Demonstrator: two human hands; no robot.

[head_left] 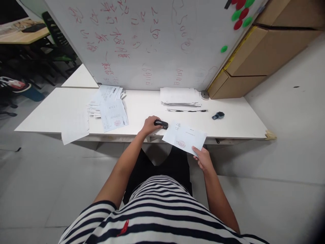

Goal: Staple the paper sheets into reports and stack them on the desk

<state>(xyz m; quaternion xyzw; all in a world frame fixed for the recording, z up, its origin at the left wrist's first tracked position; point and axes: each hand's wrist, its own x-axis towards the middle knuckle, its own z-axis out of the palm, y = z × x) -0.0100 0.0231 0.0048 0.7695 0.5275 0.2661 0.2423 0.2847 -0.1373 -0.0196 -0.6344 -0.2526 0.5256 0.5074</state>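
Observation:
My left hand (150,125) is wrapped round a black stapler (161,124) at the table's front edge. A printed paper sheet (188,136) with a red round stamp is pinched at its lower right by my right hand (202,157). The sheet's left side lies right by the stapler's front end; whether it sits between the jaws I cannot tell. Part of the sheet extends past the table edge, over my lap. To the left of my hands, stamped papers (113,113) lie in a loose, overlapping pile.
Behind my hands a stack of white papers (179,96) lies against the whiteboard (162,51), with a thin dark strip (187,110) before it. A dark watch-like object (218,115) is at right. Cardboard boxes (243,51) stand along the right. One loose sheet (75,128) overhangs the table edge.

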